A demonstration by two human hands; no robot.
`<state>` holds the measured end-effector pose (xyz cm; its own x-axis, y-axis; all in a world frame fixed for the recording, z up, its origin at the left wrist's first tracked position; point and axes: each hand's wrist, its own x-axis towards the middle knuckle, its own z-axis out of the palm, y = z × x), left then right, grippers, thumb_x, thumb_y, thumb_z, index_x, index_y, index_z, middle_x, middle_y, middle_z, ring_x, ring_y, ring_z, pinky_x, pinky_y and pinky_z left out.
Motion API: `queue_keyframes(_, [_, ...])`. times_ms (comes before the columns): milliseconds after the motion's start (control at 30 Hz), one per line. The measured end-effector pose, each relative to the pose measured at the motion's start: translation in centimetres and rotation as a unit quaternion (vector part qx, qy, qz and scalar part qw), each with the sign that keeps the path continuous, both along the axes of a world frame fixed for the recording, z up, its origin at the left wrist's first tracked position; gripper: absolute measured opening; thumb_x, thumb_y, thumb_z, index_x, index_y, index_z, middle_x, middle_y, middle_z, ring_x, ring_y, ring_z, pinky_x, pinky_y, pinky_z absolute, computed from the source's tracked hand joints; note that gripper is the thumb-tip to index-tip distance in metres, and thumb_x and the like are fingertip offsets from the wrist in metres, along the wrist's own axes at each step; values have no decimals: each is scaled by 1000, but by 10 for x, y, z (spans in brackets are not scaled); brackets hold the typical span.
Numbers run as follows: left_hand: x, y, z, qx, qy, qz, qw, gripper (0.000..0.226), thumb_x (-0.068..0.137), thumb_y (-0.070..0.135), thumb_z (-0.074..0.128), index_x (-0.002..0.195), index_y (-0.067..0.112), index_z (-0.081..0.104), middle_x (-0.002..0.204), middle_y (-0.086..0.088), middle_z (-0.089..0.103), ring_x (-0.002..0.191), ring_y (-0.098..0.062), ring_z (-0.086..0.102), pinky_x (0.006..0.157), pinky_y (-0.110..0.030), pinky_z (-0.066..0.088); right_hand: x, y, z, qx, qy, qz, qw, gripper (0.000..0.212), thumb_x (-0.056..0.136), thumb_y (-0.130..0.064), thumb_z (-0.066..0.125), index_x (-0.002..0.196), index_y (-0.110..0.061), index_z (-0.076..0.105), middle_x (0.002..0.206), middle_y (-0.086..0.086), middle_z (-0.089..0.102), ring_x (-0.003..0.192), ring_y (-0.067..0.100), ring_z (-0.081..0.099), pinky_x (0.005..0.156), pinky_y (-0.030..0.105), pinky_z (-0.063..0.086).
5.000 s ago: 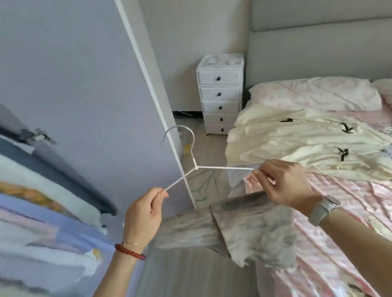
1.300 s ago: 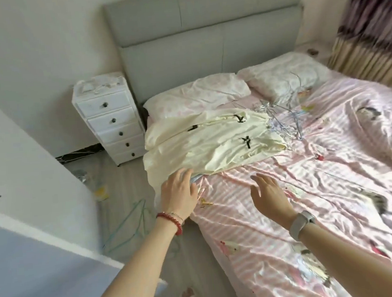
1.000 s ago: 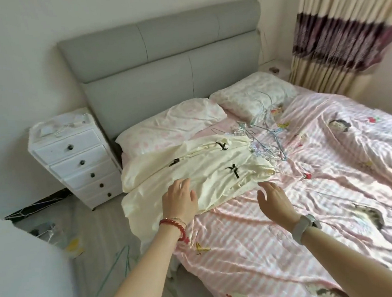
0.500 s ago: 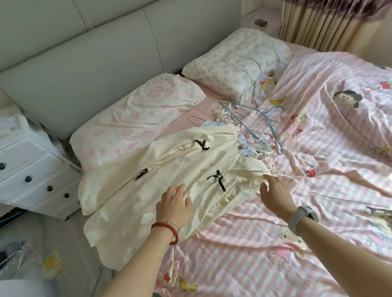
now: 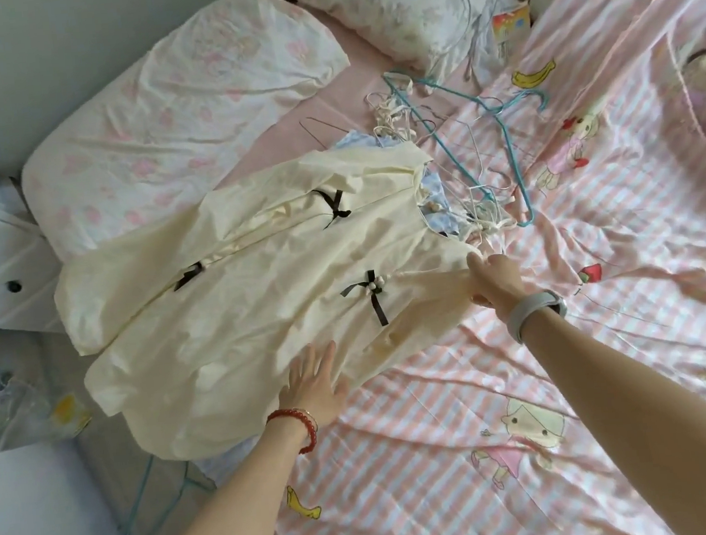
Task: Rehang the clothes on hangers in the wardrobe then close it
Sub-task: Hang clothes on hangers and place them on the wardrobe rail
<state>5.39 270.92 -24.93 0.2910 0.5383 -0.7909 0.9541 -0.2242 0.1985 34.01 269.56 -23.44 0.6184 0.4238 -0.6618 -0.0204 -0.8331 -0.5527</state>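
Cream cotton blouse [image 5: 235,303] with black bows lies spread at the bed's [image 5: 506,424] nine o'clock side. At its six o'clock hem the left hand [image 5: 316,383] rests flat, fingers straight. At three o'clock the right hand [image 5: 495,278] pinches the shoulder edge. Tangled wire hangers [image 5: 470,163] lie just beyond, toward one o'clock. Best lift by both shoulders, keeping the collar free for a hanger.

Two pillows [image 5: 183,107], one cream garment [image 5: 259,292], three black bows [image 5: 333,203], two hands [image 5: 316,383].
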Motion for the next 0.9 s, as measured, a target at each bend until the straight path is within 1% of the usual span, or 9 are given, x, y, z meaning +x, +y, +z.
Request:
queue_keyframes(133, [-3,4,-1,-1,-25,13,1000,59,97,36,33,147,27,2,156,-4,-1,143,-24,-2,115,-47,16,-9,3,0,2,-40,-26,999,40,85,-43,50,80,-4,53,71,9,54,70,26,51,57,29,35])
queue_keyframes(200, [-3,10,7,33,-64,40,997,51,96,32,36,143,21,21,148,-7,25,140,-26,16,110,-45,26,-16,-3,5,41,-58,-68,995,44,87,-44,47,99,-2,53,84,8,54,72,25,50,59,28,33])
queue_keyframes(267, [-1,18,21,88,-102,60,989,46,95,26,38,140,17,31,142,-6,35,135,-24,27,108,-38,30,-28,-15,11,70,-112,-65,989,53,89,-48,42,112,-1,50,95,10,57,81,28,54,65,29,34])
queue_keyframes(333, [3,28,37,141,-139,73,978,46,95,22,40,140,15,32,145,-5,32,134,-21,28,109,-33,27,-39,-29,19,87,-155,-58,982,53,89,-52,40,104,-2,53,92,9,58,83,28,53,69,31,33])
queue_keyframes(467, [25,58,85,248,-229,65,939,49,95,17,43,142,14,29,149,-7,25,138,-20,21,110,-29,21,-54,-52,38,129,-213,-27,968,39,89,-49,44,80,-12,48,65,-4,48,67,25,48,56,30,28])
queue_keyframes(600, [54,89,128,341,-277,8,898,57,94,16,45,145,14,21,153,-12,14,141,-24,12,112,-33,18,-59,-78,55,191,-310,62,929,23,84,-31,63,87,-9,62,73,8,63,63,29,60,50,23,29])
queue_keyframes(733, [70,105,138,314,-188,-76,928,59,96,26,42,147,23,13,156,-5,4,142,-24,0,112,-44,17,-66,-102,65,201,-344,99,912,10,78,-22,71,82,-13,70,90,8,62,55,26,59,49,22,34])
queue_keyframes(833, [66,97,125,228,-63,-145,961,54,98,36,32,147,28,10,157,3,1,143,-20,-8,113,-48,11,-69,-115,70,204,-303,66,929,10,81,-21,68,81,-11,69,81,4,65,63,26,63,54,24,36])
queue_keyframes(900, [55,85,115,203,-42,-157,966,53,99,37,27,147,30,5,156,5,-4,143,-19,-11,113,-49,4,-70,-121,76,224,-296,62,926,14,83,-24,65,81,-11,69,73,3,68,64,25,65,54,27,42])
